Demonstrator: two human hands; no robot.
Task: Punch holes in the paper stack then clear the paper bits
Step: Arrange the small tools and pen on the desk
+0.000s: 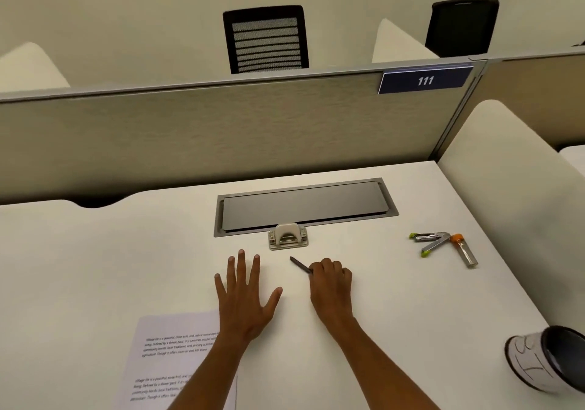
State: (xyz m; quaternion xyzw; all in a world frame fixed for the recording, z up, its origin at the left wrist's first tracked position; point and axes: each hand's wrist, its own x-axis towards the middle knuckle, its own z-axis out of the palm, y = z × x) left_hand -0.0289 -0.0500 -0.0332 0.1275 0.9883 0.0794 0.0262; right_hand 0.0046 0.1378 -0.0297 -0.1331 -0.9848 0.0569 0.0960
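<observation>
**White bench with hole punch, paper stack and both hands**

Beige hole punch [288, 235] stands at the near edge of the grey cable hatch [305, 206]. Printed paper stack [172, 359] lies at the near left, partly beneath the left forearm. Left hand [245, 295] rests flat, fingers spread and released. Right hand [330, 286], fingers clenched, grips a dark thin stick [300, 265]. Stapler parts [443, 245] and a mug [549, 362] lie at right.

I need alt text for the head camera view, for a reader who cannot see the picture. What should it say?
Two bare hands rest on a white desk: the left hand lies flat with fingers spread, and the right hand grips a thin dark stick. A small hole punch sits just beyond them, printed paper lies at the near left, and a mug lies on its side at the right.
</observation>
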